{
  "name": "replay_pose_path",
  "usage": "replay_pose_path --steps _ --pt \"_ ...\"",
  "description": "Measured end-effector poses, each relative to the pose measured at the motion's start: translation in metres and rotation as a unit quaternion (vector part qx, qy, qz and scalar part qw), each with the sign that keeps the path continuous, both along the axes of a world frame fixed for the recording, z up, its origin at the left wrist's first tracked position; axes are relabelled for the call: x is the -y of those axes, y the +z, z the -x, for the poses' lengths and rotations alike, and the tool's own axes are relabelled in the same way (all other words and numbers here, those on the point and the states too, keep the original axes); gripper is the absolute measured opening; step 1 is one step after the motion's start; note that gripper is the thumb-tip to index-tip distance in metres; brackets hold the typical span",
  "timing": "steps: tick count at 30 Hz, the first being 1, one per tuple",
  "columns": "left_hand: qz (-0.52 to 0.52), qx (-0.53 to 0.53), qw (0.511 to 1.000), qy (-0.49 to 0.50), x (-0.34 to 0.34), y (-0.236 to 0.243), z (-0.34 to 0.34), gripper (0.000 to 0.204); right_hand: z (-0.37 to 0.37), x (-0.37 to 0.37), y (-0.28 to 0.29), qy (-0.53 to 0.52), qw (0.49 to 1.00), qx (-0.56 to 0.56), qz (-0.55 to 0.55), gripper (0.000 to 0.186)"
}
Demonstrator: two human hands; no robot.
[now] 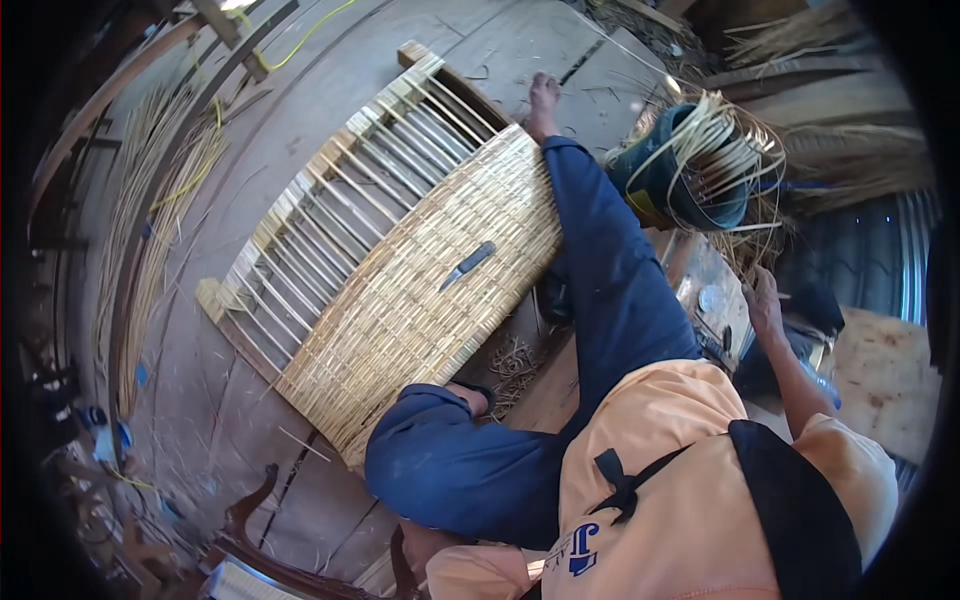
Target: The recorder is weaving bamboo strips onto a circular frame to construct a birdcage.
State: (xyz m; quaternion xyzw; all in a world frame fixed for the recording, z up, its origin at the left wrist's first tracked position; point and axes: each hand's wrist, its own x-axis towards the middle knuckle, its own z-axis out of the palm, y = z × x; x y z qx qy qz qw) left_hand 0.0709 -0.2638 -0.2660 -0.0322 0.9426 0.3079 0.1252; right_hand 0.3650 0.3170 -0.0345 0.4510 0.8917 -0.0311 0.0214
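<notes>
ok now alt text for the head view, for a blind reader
A partly woven, straw-coloured cane-like panel on a brown wooden frame lies before a seated person, a grey-handled knife resting on it. The person's right hand is out to the right, near a dark teal bucket of pale strips; the left hand is not in view.

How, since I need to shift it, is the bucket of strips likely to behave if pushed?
The bucket has a smooth-looking wall, so it would probably stay stiff and might feel slippery. The strips look thin and curl over the rim, so they would likely flex and could snag.
</notes>
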Motion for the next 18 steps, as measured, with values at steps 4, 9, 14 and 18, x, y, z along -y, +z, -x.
replay_pose_path --steps 4,9,14,18 --pt "-0.059 0.012 0.994 0.097 0.040 -0.010 -0.022 0.077 0.109 0.025 0.006 0.062 0.986 -0.125 0.088 0.035" --pt "-0.150 0.011 0.972 0.180 0.061 -0.034 -0.017 0.078 0.286 0.102 -0.108 0.332 0.911 -0.101 0.220 0.045" --pt "-0.254 -0.030 0.938 0.233 0.088 -0.086 -0.020 0.080 0.326 0.127 -0.212 0.331 0.922 0.066 0.188 0.039" --pt "-0.278 -0.162 0.925 0.200 0.170 -0.094 -0.028 0.079 0.331 0.141 -0.229 0.406 0.887 0.056 0.212 0.019"
